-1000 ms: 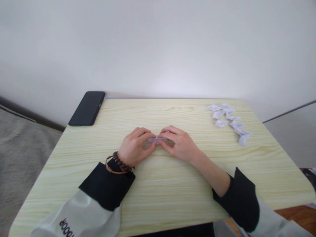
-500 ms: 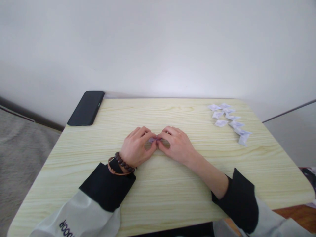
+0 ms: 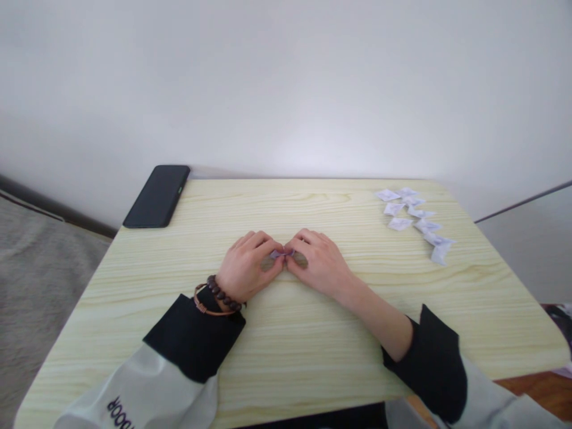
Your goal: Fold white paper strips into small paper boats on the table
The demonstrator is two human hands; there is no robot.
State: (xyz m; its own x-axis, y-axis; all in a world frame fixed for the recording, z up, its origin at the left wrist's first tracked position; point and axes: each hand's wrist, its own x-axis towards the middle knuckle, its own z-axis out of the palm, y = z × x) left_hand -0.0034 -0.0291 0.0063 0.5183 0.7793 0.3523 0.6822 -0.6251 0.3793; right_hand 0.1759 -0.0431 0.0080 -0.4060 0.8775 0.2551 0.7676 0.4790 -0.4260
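Observation:
A small folded piece of pale purple paper [image 3: 276, 254] is pinched between my two hands over the middle of the table. My left hand [image 3: 247, 264], with a beaded bracelet at its wrist, grips the paper's left side between thumb and index finger. On the other side, my right hand [image 3: 318, 260] pinches it the same way. The fingertips of both hands almost meet, and they cover most of the paper. Several small folded white paper boats [image 3: 400, 223] lie in a loose cluster at the far right of the table.
A black phone [image 3: 157, 196] lies at the table's far left corner. The light wood-grain table [image 3: 286, 351] stands against a white wall [image 3: 286, 89]. Grey fabric [image 3: 40, 298] shows beyond the left edge.
Both hands keep their pinch on the folded paper, with only a slight shift at the fingertips. The other things have stayed where they were.

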